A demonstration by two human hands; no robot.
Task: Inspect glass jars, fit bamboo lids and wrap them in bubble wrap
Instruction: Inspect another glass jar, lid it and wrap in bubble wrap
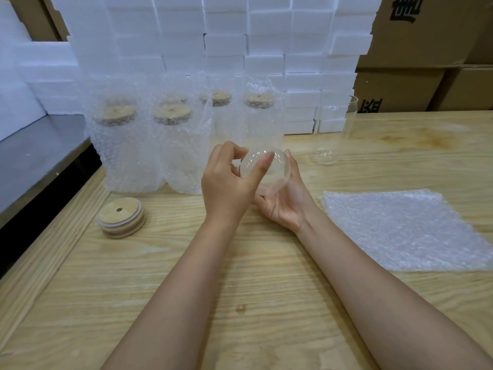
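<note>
A clear glass jar [274, 166] is held over the table between both hands, one round end turned toward me. My left hand [226, 182] grips it from the left, thumb across the glass. Under it, my right hand [285, 201] cups it palm up. A small stack of bamboo lids [121, 221] with centre holes lies at the left. A flat bubble wrap sheet [405, 228] lies at the right. Another bare glass jar [333, 129] stands at the back right.
Several jars wrapped in bubble wrap [149, 145] with bamboo lids stand in rows behind my hands. White foam blocks [226, 44] are stacked against the back. Cardboard boxes [426, 49] stand at the right. A grey surface [40, 153] borders the wooden table [240, 303] on the left.
</note>
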